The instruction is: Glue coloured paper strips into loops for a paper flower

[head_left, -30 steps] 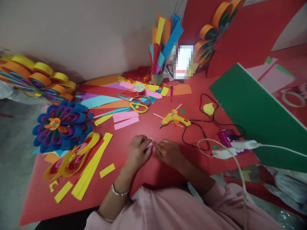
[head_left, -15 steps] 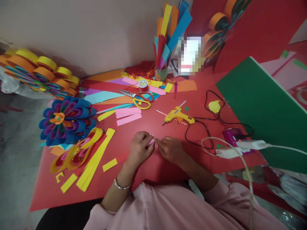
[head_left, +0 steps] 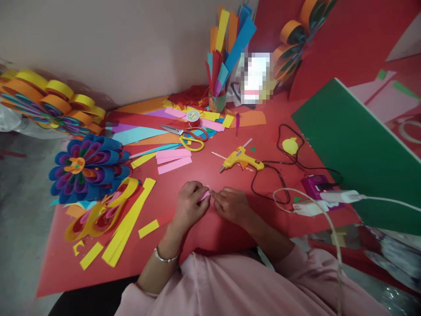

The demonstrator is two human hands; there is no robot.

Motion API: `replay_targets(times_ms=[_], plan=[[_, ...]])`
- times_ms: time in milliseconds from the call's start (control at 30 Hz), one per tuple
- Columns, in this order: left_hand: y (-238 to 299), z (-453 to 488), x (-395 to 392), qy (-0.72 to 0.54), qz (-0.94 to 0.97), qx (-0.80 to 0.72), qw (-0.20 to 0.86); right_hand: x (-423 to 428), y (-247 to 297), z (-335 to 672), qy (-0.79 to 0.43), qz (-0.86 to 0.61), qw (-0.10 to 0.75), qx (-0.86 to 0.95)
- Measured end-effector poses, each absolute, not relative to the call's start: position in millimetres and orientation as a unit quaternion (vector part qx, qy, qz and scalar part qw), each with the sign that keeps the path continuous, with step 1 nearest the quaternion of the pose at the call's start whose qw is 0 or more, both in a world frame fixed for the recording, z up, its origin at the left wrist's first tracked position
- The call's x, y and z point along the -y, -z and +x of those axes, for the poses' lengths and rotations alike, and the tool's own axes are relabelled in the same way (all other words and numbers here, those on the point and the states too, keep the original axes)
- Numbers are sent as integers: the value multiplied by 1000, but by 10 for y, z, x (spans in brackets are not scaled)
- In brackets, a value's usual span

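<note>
Between the thumb and fingers of my left hand [head_left: 191,205] is a small piece of pink paper [head_left: 205,195], mostly hidden by the fingers. My right hand [head_left: 232,205] meets it from the right, its fingertips closed at the paper's right end. Several flat pink paper strips [head_left: 173,160] lie just beyond the left hand. Farther right, a yellow glue gun [head_left: 241,159] rests on its side with its nozzle toward the hands. Scissors [head_left: 194,139] with one red and one yellow handle lie behind the pink strips.
At left are a blue paper flower [head_left: 88,169], a yellow looped paper shape [head_left: 101,213] and long yellow strips [head_left: 128,224]. A cup [head_left: 217,103] of paper strips stands at the back. Black cable [head_left: 279,175], a purple power socket [head_left: 314,186] and a green board [head_left: 358,149] occupy the right.
The whole view has shifted slightly, so things sit a little farther left. Both hands stay together at the pink paper, with hardly any change in their grip.
</note>
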State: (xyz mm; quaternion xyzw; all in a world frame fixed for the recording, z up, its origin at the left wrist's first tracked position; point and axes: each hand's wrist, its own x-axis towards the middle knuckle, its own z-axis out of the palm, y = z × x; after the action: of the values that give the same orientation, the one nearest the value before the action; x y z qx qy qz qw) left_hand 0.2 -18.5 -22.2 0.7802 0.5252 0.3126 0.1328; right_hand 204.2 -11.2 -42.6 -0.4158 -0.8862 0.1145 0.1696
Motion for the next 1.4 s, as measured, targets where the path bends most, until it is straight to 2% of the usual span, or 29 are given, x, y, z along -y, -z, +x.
replay_targets(times_ms=[500,1400], plan=[[213,4,180,-311,782,-523,137,107,391,2019,-97,-409,196,886],[209,7,187,-313,779,-526,137,85,369,2016,-126,-418,156,886]])
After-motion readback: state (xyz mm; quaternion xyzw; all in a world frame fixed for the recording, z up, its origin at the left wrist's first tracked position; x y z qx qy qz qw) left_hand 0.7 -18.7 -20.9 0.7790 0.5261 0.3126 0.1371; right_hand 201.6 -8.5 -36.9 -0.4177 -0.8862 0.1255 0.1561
